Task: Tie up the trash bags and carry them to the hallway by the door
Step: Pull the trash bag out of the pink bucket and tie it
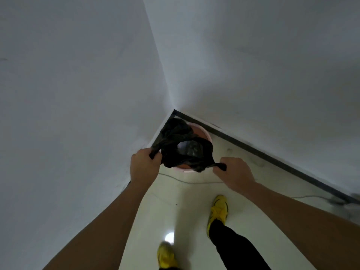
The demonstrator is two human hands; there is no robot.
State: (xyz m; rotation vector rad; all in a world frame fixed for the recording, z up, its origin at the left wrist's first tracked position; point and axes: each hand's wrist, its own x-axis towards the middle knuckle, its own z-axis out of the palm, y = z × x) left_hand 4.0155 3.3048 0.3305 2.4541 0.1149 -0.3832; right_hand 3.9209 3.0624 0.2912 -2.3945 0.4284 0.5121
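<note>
A black trash bag (181, 141) sits in a pink bin (204, 133) that stands in the corner of two white walls. The bag's mouth is open in the middle, and pale rubbish shows inside. My left hand (144, 168) is closed around the bag's left handle, pulled out to the left. My right hand (233, 172) pinches the bag's right handle, stretched out to the right over the bin's front rim. Both handles are drawn taut and apart.
White walls close in on the left and behind the bin, with a dark skirting strip (253, 151) along the right wall. A thin cable (185, 181) lies on the glossy pale floor in front of the bin. My yellow shoes (219, 209) stand just behind it.
</note>
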